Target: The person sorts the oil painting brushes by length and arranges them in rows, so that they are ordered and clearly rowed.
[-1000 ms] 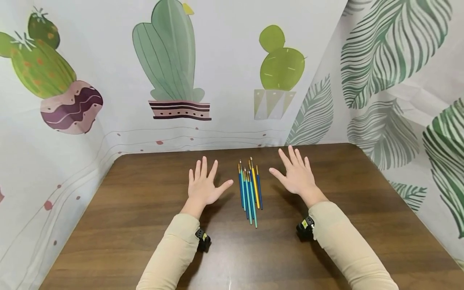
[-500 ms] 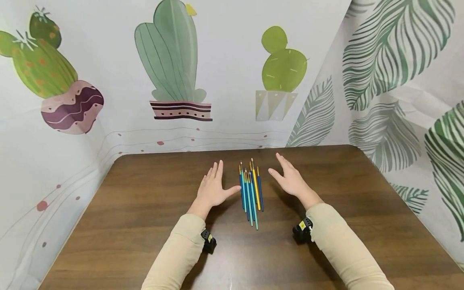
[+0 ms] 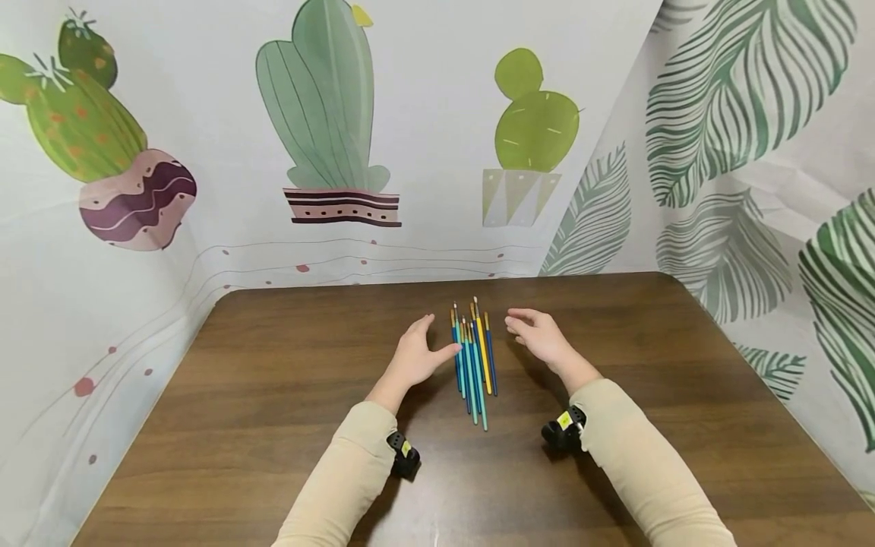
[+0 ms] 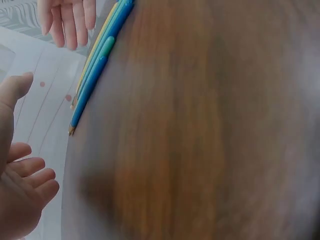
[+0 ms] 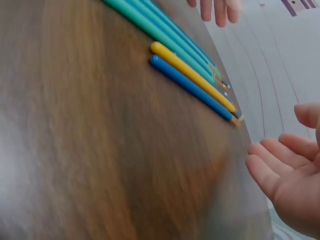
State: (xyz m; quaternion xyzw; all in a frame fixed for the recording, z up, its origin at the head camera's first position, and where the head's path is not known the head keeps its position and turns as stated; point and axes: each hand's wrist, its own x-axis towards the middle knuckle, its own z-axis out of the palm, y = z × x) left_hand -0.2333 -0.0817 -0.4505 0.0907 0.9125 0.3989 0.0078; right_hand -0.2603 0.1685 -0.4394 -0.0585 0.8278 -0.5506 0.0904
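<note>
Several slim paintbrushes (image 3: 475,380) with blue, teal and yellow handles lie in a loose bundle on the table, bristles toward the wall. Just left of them is my left hand (image 3: 414,353), thumb stretched toward the bundle, holding nothing. My right hand (image 3: 541,338) hovers a short way to the right, its fingers gently bent and nothing in them. In the right wrist view, the yellow paintbrush (image 5: 194,76) and a dark blue paintbrush (image 5: 187,86) lie nearest to my right hand (image 5: 292,187). The left wrist view has my left hand (image 4: 25,195) apart from the brushes.
Brown wood-grain table (image 3: 273,425) stretches under both forearms. Behind its far edge hangs a white wall covering (image 3: 431,152) printed with cacti and leaves. A small black camera (image 3: 405,456) is strapped to the left wrist, another camera (image 3: 564,430) to the right.
Both hands have turned from spread palms-down to more sideways, with fingers bending. The left hand has moved right toward the brushes; the right has lowered slightly and come in. The brushes stay put.
</note>
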